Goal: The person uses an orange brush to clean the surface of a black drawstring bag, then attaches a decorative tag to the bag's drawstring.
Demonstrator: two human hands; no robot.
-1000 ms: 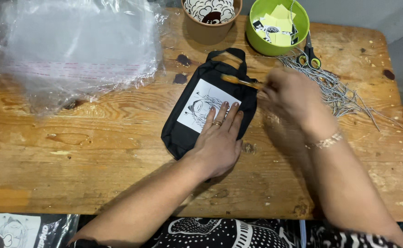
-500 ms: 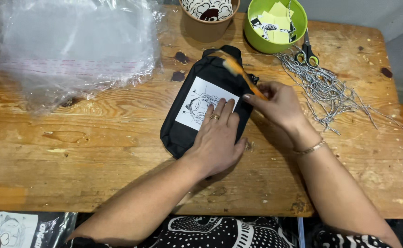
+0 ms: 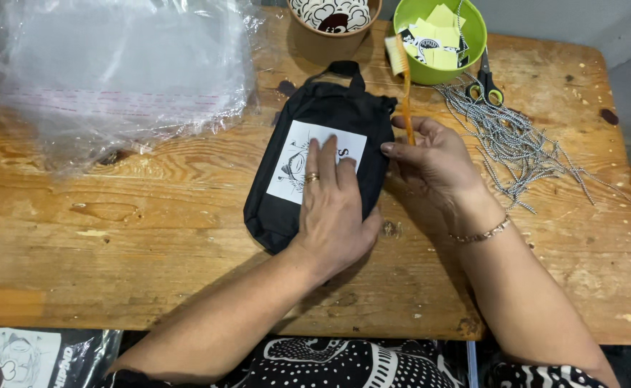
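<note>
A black pouch [image 3: 344, 113] with a white printed patch [image 3: 295, 147] lies on the wooden table [image 3: 150, 215]. My left hand [image 3: 333, 208] rests flat on it, fingers spread across the patch, a ring on one finger. My right hand [image 3: 434, 162] sits just right of the pouch and grips an orange toothbrush [image 3: 404, 79] by the handle, bristle end pointing away toward the green bowl.
A pile of clear plastic bags [image 3: 114, 72] fills the far left. At the back stand a brown cup [image 3: 330, 29] and a green bowl [image 3: 466, 61] of paper tags. Scissors [image 3: 486, 80] and a heap of speckled cords [image 3: 517, 140] lie to the right.
The toothbrush swung from lying across the pouch to pointing away, off its right edge. The pouch turned slightly and shifted left under my left hand, which slid further onto the patch.
</note>
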